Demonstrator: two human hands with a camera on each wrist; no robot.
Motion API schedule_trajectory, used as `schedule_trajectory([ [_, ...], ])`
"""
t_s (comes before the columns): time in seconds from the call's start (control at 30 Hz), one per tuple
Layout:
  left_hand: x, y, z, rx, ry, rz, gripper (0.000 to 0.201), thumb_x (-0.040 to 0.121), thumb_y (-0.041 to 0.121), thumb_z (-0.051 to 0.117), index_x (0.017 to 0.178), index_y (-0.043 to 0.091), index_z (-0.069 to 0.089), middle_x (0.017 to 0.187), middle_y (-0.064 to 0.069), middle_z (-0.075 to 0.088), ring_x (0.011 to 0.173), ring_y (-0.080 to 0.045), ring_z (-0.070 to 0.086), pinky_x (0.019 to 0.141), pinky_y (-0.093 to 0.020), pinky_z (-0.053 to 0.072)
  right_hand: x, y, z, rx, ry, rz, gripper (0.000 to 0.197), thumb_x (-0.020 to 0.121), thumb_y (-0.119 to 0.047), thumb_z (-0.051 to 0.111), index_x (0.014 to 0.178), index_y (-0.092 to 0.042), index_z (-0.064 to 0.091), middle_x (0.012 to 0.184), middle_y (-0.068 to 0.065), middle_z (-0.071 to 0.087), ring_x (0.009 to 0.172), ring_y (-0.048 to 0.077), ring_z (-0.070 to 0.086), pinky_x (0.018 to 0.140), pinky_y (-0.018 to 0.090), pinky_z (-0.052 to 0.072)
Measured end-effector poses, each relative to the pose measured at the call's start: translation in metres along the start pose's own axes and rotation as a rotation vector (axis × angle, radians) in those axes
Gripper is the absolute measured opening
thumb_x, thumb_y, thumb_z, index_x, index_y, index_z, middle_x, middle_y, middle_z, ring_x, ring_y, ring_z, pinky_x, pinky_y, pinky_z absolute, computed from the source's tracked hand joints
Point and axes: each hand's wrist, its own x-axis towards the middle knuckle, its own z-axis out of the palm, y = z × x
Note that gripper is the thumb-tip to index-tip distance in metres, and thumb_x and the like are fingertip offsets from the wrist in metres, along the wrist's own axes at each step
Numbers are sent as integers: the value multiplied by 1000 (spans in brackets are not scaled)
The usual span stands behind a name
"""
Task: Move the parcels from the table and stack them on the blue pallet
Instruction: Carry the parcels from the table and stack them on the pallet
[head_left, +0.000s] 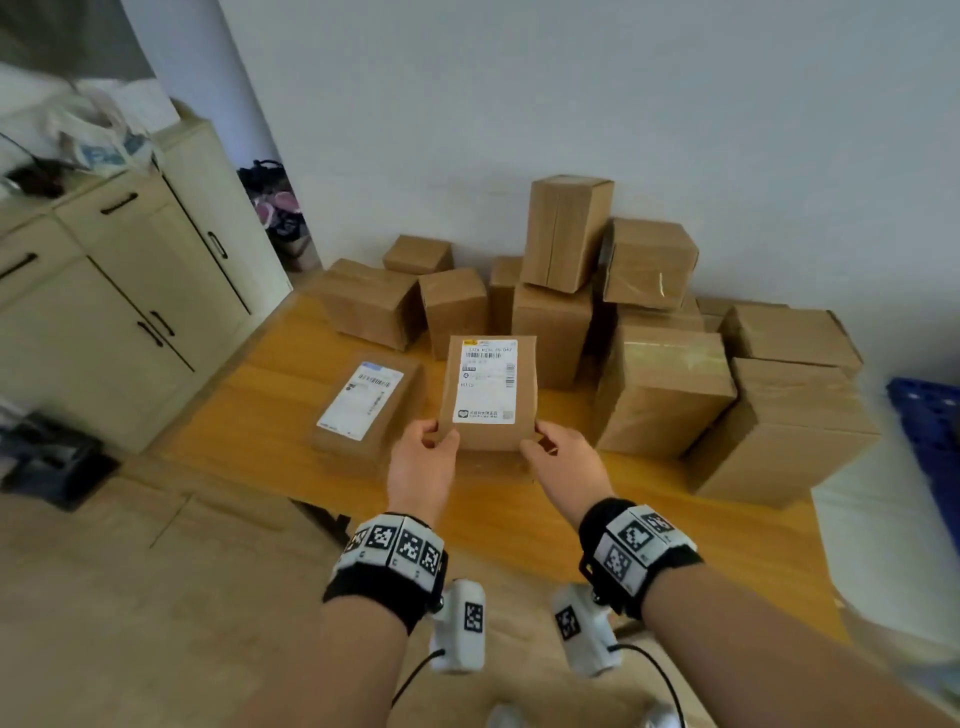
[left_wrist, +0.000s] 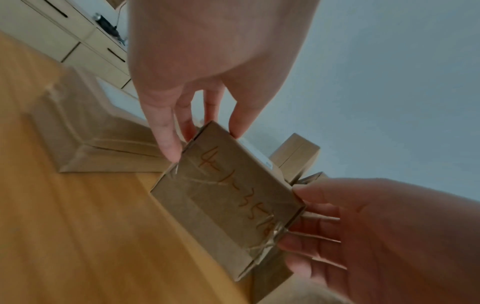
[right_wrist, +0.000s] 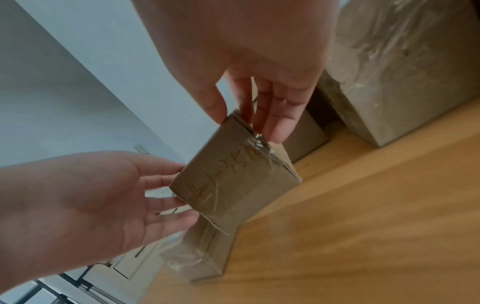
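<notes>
Handwritten orange marks, roughly "4-1-35", scrawled on the taped end of the held parcel (left_wrist: 228, 199). White shipping label (head_left: 487, 382) on its top face, barcode visible, print too blurry. Same blur on the label (head_left: 360, 400) left of it.

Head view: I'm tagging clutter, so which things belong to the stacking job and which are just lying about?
Job:
held parcel, in left hand and right hand
flat parcel
parcel pile
table
pallet

Lying about:
cabinet
bags
</notes>
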Motion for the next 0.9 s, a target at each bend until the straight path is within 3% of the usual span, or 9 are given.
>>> schedule_trajectory([
  [0.1,5,-29,-3,89,-60,-45,41,98,30,54,138,20,48,116,3,59,98,-20,61,85,-35,52,1,7,20,-73,-91,88,39,101,-32,49,139,-23,53,121,-1,65,89,11,61,59,15,43],
  [0.2,7,-40,-7,160,-115,-50,43,99,23,51,142,21,45,124,-1,62,104,-22,62,92,-39,52,2,10,28,-52,-148,133,34,101,-24,47,134,-27,56,105,-3,68,68,8,59,45,12,39],
  [0.27,9,-39,-8,188,-124,-29,42,101,21,48,143,19,44,134,-3,58,109,-20,59,89,-32,49,2,11,29,-52,-170,141,38,100,-25,48,137,-29,53,107,-3,67,70,6,59,48,14,42],
  [0.37,10,-27,-4,170,-100,32,40,101,20,47,141,20,47,135,-1,57,96,-12,59,74,-22,46,-1,11,24,-78,-149,140,43,100,-28,47,143,-28,47,126,-2,61,92,12,61,64,21,43],
  [0.47,7,-6,8,99,-52,116,42,98,19,50,140,25,49,134,0,56,106,-17,61,86,-32,55,-6,12,8,-33,-59,135,39,100,-27,49,139,-25,51,130,-1,59,99,13,57,73,23,43],
  [0.53,1,12,19,83,-31,179,45,98,15,50,141,26,48,134,1,54,111,-19,60,89,-34,55,-10,17,-11,13,16,130,35,100,-25,50,135,-24,56,128,-2,60,99,13,57,74,23,44],
  [0.67,-19,50,48,41,-80,325,47,98,12,49,142,30,46,144,4,46,123,-14,51,95,-29,48,-22,36,-62,143,191,144,28,100,-24,51,126,-22,62,123,-3,63,111,15,57,90,27,45],
  [0.77,-38,77,75,2,-140,380,48,98,10,47,141,32,47,148,7,41,119,-3,47,85,-21,45,-37,55,-104,211,342,158,25,99,-20,51,121,-23,64,114,-3,65,106,14,59,86,27,47],
  [0.9,-65,107,117,-20,-266,428,47,100,13,46,142,33,45,148,6,41,97,14,55,71,-9,47,-49,82,-159,236,527,187,27,98,-20,52,122,-23,63,110,-6,65,106,15,60,83,27,46],
])
